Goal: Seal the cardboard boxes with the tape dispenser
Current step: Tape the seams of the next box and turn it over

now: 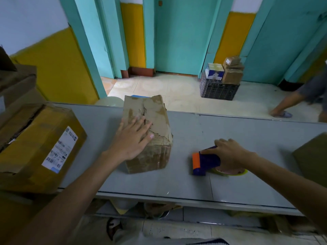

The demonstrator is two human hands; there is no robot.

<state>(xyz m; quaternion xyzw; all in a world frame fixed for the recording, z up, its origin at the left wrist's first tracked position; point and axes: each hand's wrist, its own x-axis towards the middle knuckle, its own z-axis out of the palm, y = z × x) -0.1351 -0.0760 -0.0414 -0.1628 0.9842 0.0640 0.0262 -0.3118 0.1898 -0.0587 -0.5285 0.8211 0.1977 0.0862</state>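
Sealing stage: judged not yet begun — the top seam of the cardboard box is seen split and crumpled, and no fresh strip can be made out.
Box place: centre of the frame, stood on the grey table.
Left hand: laid flat on the box top, fingers straight and spread, nothing gripped.
Right hand: curled round the handle of the tape dispenser, which rests on the table right of centre, apart from the box.
Box handling: judged light and soft — the walls are creased, so hard pressure may buckle them; the flaps are best held down beside the seam.
Dispenser handling: judged rigid plastic, best taken by the handle, with fingers kept off the orange end.
Left of frame: a larger labelled box is seen at the table's end.
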